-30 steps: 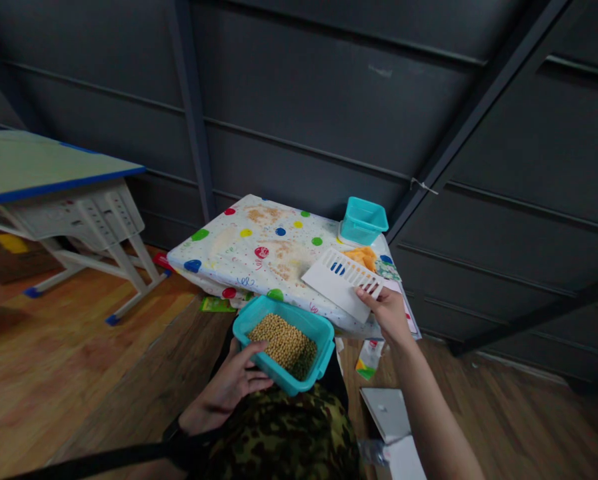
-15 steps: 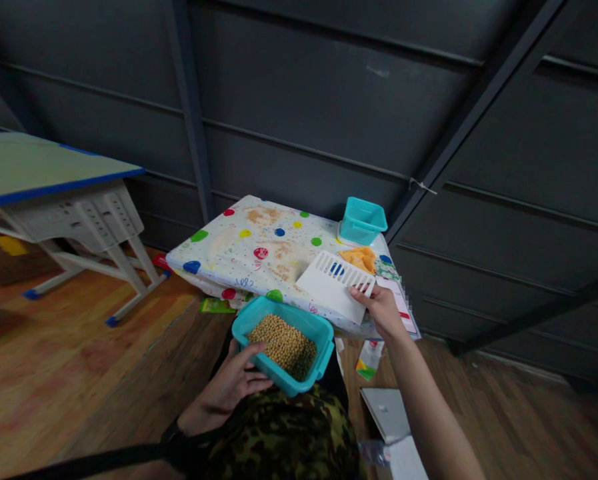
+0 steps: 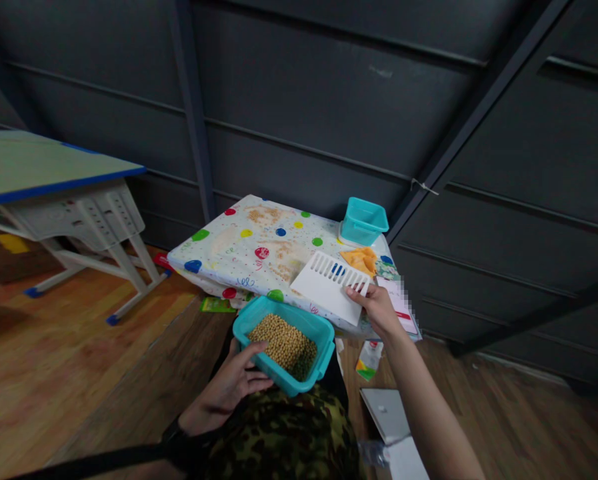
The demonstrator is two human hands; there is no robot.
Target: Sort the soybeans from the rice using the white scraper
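My left hand (image 3: 245, 379) grips the near left side of a teal plastic tub (image 3: 323, 327), its thumb over the rim. Inside lie yellow soybeans (image 3: 280, 338), with some green beans (image 3: 303, 367) at the right end. The tub rests over my lap at the table's front edge. My right hand (image 3: 373, 305) is closed on the right edge of a white slotted scoop (image 3: 326, 289). That scoop is held low over the table's front right, its row of slots toward the far side. Whether it touches the cloth I cannot tell.
A balloon-print cloth covers the table (image 3: 219, 250), with tan crumbs scattered on it. A smaller teal tub (image 3: 363, 223) stands at the back right, near an orange cloth (image 3: 359, 260) and a paper sheet (image 3: 396, 303). A desk (image 3: 53, 173) is at left; a dark wall (image 3: 303, 87) rises behind.
My right hand has shifted the white scoop slightly left. My left hand and the tub of beans stay in place.
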